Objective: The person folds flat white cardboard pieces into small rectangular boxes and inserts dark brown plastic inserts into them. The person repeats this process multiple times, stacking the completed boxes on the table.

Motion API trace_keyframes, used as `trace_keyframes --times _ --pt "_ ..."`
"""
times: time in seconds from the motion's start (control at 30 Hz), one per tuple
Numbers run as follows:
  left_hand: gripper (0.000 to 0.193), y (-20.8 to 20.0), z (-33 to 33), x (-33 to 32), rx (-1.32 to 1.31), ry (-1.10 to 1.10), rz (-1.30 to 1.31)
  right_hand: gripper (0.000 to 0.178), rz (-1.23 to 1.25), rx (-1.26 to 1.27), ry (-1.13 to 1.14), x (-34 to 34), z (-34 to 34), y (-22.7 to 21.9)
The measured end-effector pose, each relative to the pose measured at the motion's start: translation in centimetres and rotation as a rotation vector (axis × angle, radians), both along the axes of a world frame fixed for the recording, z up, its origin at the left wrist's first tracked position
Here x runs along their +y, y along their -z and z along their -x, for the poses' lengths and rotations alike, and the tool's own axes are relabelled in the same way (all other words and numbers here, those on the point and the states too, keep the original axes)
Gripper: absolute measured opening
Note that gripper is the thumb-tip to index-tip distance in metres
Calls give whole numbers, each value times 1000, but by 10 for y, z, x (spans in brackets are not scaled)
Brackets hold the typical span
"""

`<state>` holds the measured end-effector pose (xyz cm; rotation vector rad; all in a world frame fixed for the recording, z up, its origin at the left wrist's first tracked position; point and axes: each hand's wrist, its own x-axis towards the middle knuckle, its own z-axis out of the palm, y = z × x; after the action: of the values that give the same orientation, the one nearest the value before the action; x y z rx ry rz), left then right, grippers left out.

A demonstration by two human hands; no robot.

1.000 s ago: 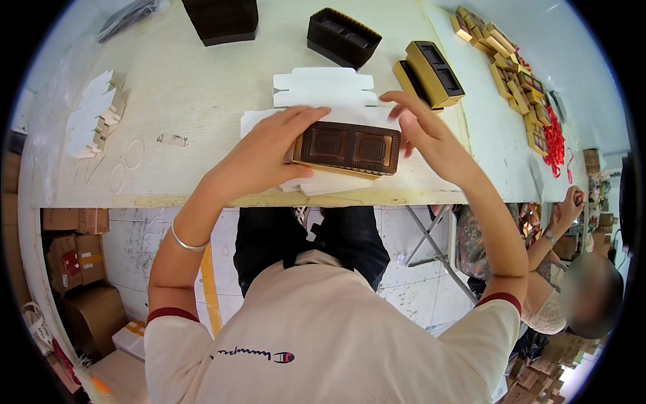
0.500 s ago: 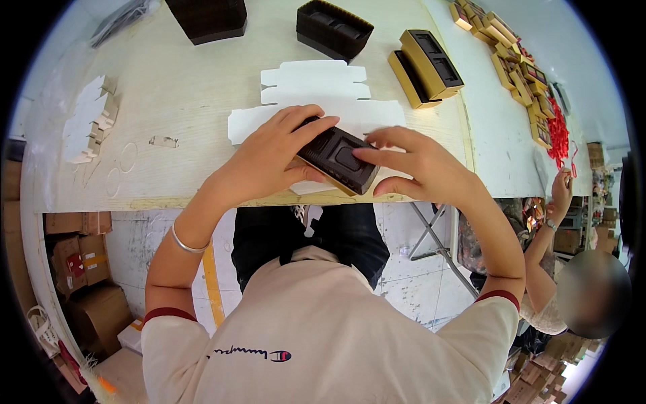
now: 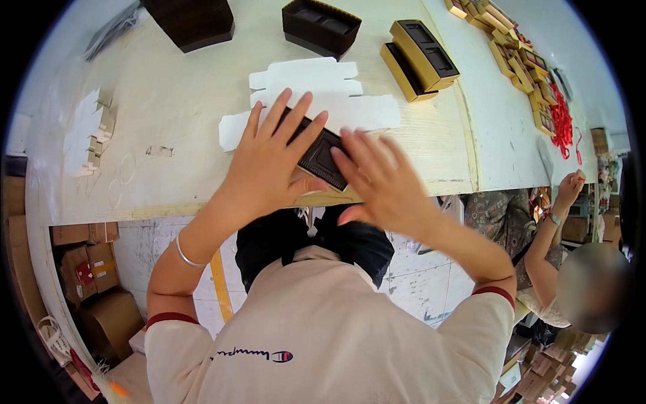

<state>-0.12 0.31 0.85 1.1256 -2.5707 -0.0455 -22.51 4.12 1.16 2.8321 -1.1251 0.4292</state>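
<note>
A gold box with a black plastic insert tray [image 3: 319, 163] lies slanted near the table's front edge, partly over a flat white die-cut card [image 3: 306, 74]. Across its upper left end rests my left hand [image 3: 266, 161], fingers spread, thumb along the near side. My right hand [image 3: 383, 182], smeared a little by motion, has its fingers stretched out over the right end of the tray. Both hands hide much of the box. Beyond the card, two gold boxes with black inserts [image 3: 427, 57] stand one against the other.
Stacks of black trays [image 3: 321, 28] and a taller dark stack [image 3: 195, 23] stand at the back. Small white folded cartons [image 3: 94, 131] lie at the left. Far right are piled gold boxes [image 3: 518, 67], red ribbon [image 3: 560, 124] and another person's hand [image 3: 570, 188].
My left hand has gone from gripping the box to lying spread on it. My right hand has moved left and flattened over the tray, which looks lower in the gold box.
</note>
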Motion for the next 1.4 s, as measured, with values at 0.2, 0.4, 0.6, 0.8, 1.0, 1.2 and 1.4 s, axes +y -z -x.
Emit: trace_keyframes --times 0.2,0.4,0.6,0.8,1.0,1.2,1.4 --pt "83 0 0 -3 -4 46 -96 69 65 -10 151 10 -21 14" --pt "77 -51 -12 17 575 137 -110 49 -27 -452 171 16 12 5" --pt "57 -115 -22 53 1156 1123 -1067 35 3 -514 524 -4 89 32" --pt "33 -127 -3 80 1312 1310 -775 35 89 -424 555 -71 100 47" --pt "42 -137 -9 61 1043 1556 -996 47 175 -221 598 -125 105 48" --pt "53 -62 -22 33 545 269 -425 49 50 -374 334 -53 52 23" --pt "51 -15 -23 25 146 31 -228 64 -212 -172 45 -14 5 13"
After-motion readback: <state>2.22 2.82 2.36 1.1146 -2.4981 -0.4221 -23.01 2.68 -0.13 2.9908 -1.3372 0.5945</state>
